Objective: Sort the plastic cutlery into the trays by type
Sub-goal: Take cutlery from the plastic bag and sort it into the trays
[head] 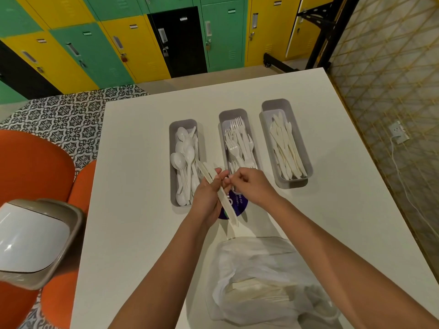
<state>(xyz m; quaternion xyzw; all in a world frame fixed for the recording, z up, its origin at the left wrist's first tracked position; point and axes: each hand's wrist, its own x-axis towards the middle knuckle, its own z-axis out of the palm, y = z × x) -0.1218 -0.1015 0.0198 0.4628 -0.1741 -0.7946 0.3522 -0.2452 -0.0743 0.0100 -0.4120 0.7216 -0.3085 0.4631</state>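
Observation:
Three grey trays stand side by side on the white table [133, 210]. The left tray [172, 162] holds white spoons, the middle tray [223, 117] holds forks, the right tray [266, 110] holds knives. My left hand [206, 198] grips a bundle of white cutlery pieces [225, 203] that slants from above the spoon tray down toward me. My right hand [254, 186] pinches at the top of that bundle, fingers closed, just in front of the fork tray.
A clear plastic bag [266, 281] with more cutlery lies at the near edge. A purple sticker [240, 205] sits under my hands. A white-lidded bin [35, 243] and orange seats [31, 167] stand left of the table; lockers line the far wall.

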